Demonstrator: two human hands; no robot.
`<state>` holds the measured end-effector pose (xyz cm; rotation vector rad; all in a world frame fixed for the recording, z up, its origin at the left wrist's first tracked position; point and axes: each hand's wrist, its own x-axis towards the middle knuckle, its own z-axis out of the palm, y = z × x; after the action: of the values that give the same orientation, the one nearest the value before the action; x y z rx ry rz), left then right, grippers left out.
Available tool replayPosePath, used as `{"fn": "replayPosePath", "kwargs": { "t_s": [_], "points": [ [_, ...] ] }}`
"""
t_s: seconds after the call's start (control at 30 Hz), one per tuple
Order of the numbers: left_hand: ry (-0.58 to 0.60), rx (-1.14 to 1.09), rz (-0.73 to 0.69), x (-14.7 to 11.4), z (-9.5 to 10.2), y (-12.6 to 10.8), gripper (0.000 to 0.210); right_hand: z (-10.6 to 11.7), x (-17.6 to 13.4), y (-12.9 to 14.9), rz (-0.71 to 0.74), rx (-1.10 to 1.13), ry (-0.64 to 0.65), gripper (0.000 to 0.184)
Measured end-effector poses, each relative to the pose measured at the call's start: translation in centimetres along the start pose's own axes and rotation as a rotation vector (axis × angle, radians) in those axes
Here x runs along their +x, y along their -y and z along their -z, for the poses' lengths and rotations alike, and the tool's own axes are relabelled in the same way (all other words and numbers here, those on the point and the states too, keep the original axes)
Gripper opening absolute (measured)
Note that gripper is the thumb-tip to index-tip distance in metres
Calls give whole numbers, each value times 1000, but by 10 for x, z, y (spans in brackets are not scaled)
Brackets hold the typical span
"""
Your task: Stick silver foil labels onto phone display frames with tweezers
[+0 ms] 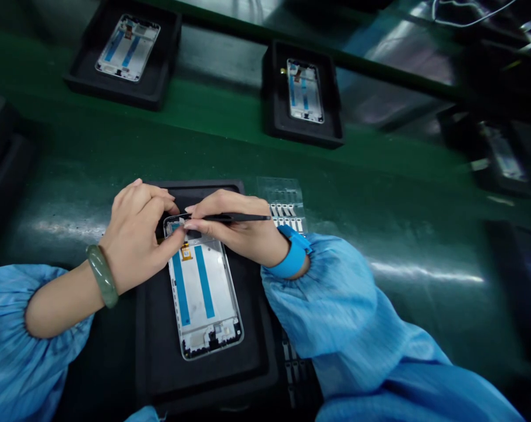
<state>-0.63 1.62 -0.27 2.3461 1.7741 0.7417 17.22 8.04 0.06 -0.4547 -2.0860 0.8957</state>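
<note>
A silver phone frame with two blue strips and an orange flex cable lies tilted in a black tray. My left hand is curled round its upper left corner, thumb on the inner face and fingers at the top edge. In my right hand are black tweezers, pinched between thumb and forefinger, with their shaft pointing right. Both hands nearly meet at the frame's top end. A small whitish piece shows between them; the tweezers' tip is partly hidden by fingers.
A clear sheet of small white stickers lies on the green table, partly behind my right hand. Farther back, black trays hold similar phone frames. Another tray is blurred at the right.
</note>
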Motion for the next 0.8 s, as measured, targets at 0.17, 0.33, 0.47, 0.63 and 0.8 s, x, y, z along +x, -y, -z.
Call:
{"fn": "replayPosePath", "kwargs": {
  "t_s": [0.17,0.33,0.47,0.63,0.8],
  "points": [
    [12,3,9,-1,0,1,16,1,1,2,-75,17,-24,11],
    [13,0,1,-1,0,0,18,3,2,1,-102,23,-19,12],
    [10,-5,-1,-1,1,0,19,4,3,0,-110,39,-32,11],
    [10,-1,2,-1,0,0,18,6,3,-1,-133,60,-9,13],
    [15,-7,-3,-1,0,0,18,6,2,-2,-128,102,-30,13]
  ]
}}
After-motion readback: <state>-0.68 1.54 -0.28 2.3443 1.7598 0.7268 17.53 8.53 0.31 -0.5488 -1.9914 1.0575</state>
